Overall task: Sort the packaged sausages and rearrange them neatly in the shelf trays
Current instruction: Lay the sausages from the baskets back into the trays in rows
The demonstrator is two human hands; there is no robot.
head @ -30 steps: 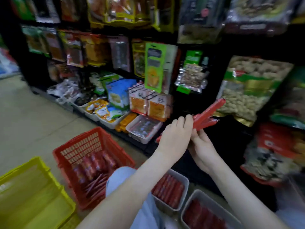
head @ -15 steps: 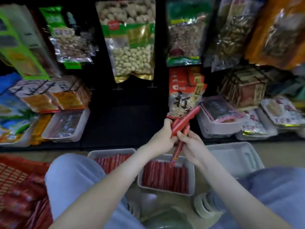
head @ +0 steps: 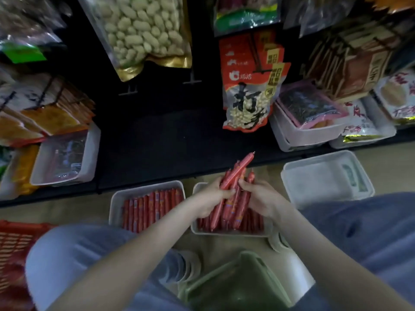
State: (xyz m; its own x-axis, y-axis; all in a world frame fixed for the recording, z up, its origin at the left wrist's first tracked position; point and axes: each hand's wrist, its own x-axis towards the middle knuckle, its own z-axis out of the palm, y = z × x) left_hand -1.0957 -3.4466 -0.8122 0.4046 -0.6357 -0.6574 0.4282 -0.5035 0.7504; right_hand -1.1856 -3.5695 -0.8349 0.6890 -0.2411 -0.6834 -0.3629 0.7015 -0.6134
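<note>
Both hands hold one bunch of red sausages [head: 233, 194] over the middle tray [head: 231, 234] on the floor. The left hand [head: 210, 199] is closed around the bunch from the 9 o'clock side. The right hand [head: 261, 198] is closed on it from the 3 o'clock side. The sausages stand up and lean a bit, with their tips pointing to 1 o'clock. The longest one sticks out above the rest. Their low ends are down by the sausages that lie in the middle tray.

At 9 o'clock from that tray, just beside it, is another white tray [head: 116, 205] with sausages lying flat in a neat row. At 2 o'clock sits a white tray [head: 289, 176] with no sausages in it. A red basket [head: 15, 245] is at the far 8 o'clock edge. Snack bags hang on the dark shelf [head: 175, 140] at 12 o'clock
</note>
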